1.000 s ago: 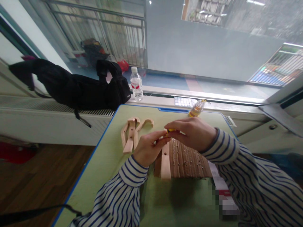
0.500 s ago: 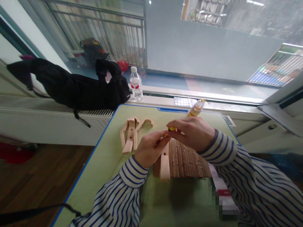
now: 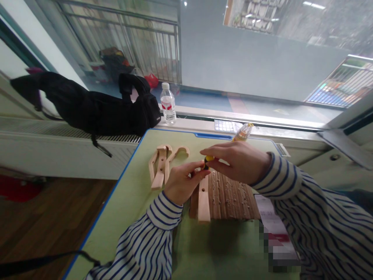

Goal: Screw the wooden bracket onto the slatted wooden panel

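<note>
My right hand (image 3: 237,161) is closed on a small yellow-and-black tool (image 3: 208,159), probably a screwdriver, held over the far end of a pale wooden strip (image 3: 203,198). My left hand (image 3: 183,182) pinches something small at the tool's tip; I cannot make out what. The strip lies along the left edge of a brown slatted wooden panel (image 3: 230,198) dotted with holes, on the green table (image 3: 140,202). Both forearms wear blue-and-white striped sleeves.
Curved wooden pieces (image 3: 163,165) lie on the table left of my hands. A small amber bottle (image 3: 242,133) sits at the far table edge. A water bottle (image 3: 168,103) and a black bag (image 3: 96,109) rest on the sill. Printed paper (image 3: 272,223) lies right of the panel.
My right hand has lifted slightly and turned, its wrist higher than before, with the yellow tool still in its fingers. My left hand has stayed at the strip's far end.
</note>
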Demonstrator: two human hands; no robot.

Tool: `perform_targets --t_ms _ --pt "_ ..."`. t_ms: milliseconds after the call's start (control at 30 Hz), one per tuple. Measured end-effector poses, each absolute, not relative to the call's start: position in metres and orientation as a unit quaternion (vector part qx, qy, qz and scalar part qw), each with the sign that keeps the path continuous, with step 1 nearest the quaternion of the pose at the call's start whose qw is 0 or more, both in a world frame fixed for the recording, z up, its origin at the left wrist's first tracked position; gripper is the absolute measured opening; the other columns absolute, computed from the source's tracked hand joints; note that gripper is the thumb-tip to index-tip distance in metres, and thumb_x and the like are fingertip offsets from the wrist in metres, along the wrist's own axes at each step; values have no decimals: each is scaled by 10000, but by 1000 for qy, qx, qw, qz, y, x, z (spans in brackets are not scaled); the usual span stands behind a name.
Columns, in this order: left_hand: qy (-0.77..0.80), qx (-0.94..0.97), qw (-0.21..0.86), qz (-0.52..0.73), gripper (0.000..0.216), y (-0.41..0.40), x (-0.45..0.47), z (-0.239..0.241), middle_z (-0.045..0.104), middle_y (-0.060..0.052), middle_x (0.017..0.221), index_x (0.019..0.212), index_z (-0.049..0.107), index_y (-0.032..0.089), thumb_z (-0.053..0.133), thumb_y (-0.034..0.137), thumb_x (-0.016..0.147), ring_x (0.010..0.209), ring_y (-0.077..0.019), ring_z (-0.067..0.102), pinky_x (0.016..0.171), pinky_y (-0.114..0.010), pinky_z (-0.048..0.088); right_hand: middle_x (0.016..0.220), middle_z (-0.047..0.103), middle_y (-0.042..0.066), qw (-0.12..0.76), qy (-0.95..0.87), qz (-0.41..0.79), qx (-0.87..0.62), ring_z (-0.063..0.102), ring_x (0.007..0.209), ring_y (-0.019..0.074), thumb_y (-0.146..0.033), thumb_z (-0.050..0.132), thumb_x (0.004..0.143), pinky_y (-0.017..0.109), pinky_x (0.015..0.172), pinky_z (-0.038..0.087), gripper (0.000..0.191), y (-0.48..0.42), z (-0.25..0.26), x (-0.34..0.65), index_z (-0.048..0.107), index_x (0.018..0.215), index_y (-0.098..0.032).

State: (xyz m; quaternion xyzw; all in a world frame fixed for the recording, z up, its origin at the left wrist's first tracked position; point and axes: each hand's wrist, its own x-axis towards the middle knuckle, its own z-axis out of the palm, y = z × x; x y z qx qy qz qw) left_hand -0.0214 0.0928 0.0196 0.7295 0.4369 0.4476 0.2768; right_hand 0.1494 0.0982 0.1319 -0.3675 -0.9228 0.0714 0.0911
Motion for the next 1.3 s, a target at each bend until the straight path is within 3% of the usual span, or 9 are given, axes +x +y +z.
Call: perform_targets --t_ms 367,933,1133,1300 --pt "429 750 274 423 253 93 -23 19 657 14 689 986 665 197 639 329 772 538 -79 531 530 -194 430 922 668 54 61 -923 71 -372 602 770 138 -273 420 872 261 651 400 281 101 134 149 609 1058 -181" --pt "441 741 304 404 277 91 -29 20 616 26 657 1002 629 197 601 367 785 512 -82 484 497 -193 400 911 655 58 71 -920 86 -375 591 809 145 -283 392 889 266 679 398 282 96 129 145 590 1054 -168" --pt "539 733 300 286 264 76 -50 17 627 -17 731 861 580 175 479 418 842 579 -130 559 532 -243 415 991 650 67 110 -909 104 -389 602 844 154 -295 422 874 274 728 424 289 94 121 145 570 1088 -169" --pt "543 735 339 224 189 67 -47 0 622 -20 713 803 536 172 437 321 862 598 -143 581 538 -245 408 1055 637 64 150 -897 112 -401 613 811 142 -244 466 847 276 744 450 331 95 109 149 514 1167 -174"
